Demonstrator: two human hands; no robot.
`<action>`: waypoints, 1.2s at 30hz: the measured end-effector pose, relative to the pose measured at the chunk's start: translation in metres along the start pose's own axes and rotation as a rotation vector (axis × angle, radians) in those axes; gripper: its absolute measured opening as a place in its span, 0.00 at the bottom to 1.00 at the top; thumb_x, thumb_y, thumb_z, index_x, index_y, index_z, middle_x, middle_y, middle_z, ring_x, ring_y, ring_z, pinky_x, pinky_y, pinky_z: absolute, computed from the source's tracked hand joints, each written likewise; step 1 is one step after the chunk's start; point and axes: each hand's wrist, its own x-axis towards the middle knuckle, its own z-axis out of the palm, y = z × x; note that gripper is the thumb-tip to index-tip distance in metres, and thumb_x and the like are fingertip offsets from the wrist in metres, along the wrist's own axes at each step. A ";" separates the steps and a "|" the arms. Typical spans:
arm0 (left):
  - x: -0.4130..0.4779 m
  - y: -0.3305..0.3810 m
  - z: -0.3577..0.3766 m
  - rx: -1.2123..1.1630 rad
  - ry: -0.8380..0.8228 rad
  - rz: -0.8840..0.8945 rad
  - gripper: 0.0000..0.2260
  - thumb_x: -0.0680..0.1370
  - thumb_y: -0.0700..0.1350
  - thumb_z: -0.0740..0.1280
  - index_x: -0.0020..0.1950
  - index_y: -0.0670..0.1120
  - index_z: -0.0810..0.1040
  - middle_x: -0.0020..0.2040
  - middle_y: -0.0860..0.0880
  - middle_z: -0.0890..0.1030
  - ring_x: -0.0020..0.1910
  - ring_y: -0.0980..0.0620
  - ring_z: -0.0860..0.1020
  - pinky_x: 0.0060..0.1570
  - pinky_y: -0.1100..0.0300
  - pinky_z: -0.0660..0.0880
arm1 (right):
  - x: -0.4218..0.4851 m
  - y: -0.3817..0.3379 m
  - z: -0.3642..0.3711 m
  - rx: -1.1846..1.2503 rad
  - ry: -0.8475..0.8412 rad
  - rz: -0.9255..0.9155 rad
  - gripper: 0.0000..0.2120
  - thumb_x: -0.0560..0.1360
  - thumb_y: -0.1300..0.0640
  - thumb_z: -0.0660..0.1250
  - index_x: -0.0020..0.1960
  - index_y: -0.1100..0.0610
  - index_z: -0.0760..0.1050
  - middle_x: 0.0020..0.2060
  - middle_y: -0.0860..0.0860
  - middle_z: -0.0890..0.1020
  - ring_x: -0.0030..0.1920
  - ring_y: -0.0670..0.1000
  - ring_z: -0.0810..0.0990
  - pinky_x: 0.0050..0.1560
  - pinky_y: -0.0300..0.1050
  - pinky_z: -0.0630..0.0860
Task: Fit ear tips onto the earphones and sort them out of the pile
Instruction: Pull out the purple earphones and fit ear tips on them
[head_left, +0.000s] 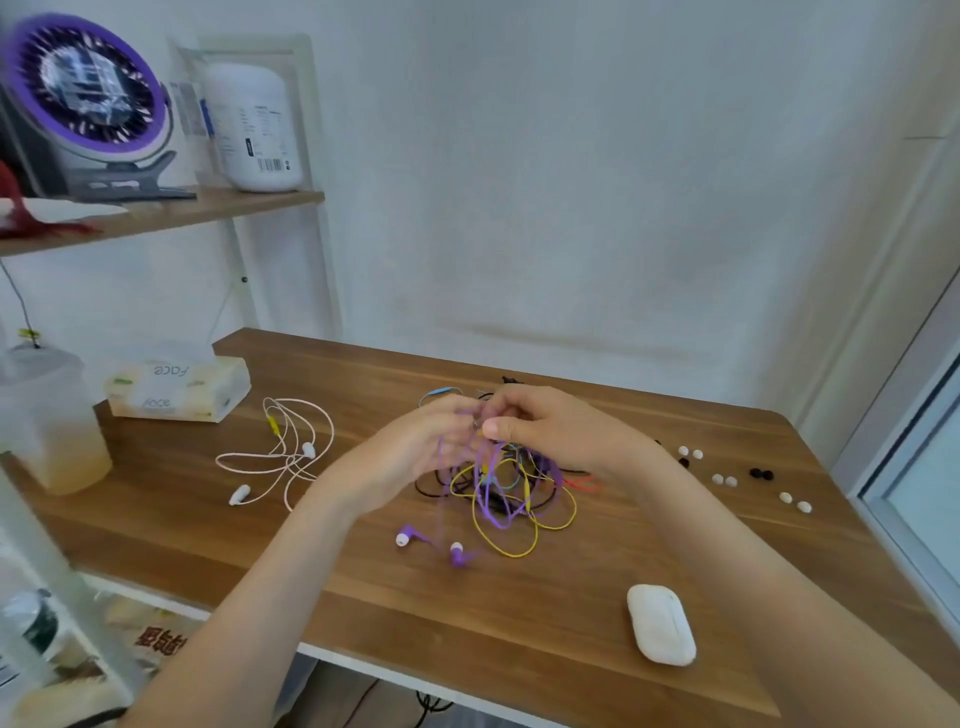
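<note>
The left arm (270, 571) and right arm (753, 571), both bare, reach in over the near edge of the bench (519, 623) and converge above its middle. The left hand (415, 447), blurred, curls its fingers round a purple cord (440, 493). The right hand (550, 426) meets it fingertip to fingertip, its thumb pinching the same cord.

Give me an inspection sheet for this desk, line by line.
Surface: wooden desk.
Job's things: tangled earphone pile mid-desk; purple earphones partly pulled out, white-tipped buds in front; pale earphones apart at left; white ear tips and black ear tips loose at right.
Clutter: white earbud case, tissue pack, translucent jug.
Hands: left hand and right hand both hold the purple earphones' cord above the pile.
Cables: black cable under the desk edge.
Surroundings: white wall; shelf with purple fan.
</note>
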 end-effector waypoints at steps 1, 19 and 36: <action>-0.003 0.003 -0.001 0.044 0.005 -0.035 0.20 0.72 0.56 0.67 0.57 0.45 0.77 0.42 0.45 0.82 0.43 0.48 0.80 0.50 0.58 0.76 | 0.003 -0.002 0.001 0.055 -0.011 -0.008 0.02 0.76 0.54 0.68 0.47 0.50 0.76 0.38 0.43 0.78 0.39 0.40 0.75 0.46 0.39 0.70; -0.023 -0.005 -0.077 -0.693 0.562 0.218 0.20 0.81 0.39 0.58 0.28 0.44 0.67 0.42 0.40 0.84 0.45 0.48 0.84 0.48 0.56 0.81 | 0.058 0.001 0.035 0.207 0.182 0.236 0.12 0.82 0.61 0.54 0.46 0.62 0.74 0.30 0.57 0.79 0.26 0.54 0.77 0.20 0.38 0.71; -0.034 -0.033 -0.151 -0.480 1.225 0.023 0.13 0.79 0.40 0.59 0.33 0.45 0.67 0.33 0.49 0.74 0.30 0.54 0.73 0.35 0.63 0.73 | 0.101 0.023 0.046 0.494 0.576 0.347 0.11 0.81 0.61 0.53 0.48 0.63 0.73 0.31 0.58 0.79 0.26 0.53 0.75 0.26 0.43 0.74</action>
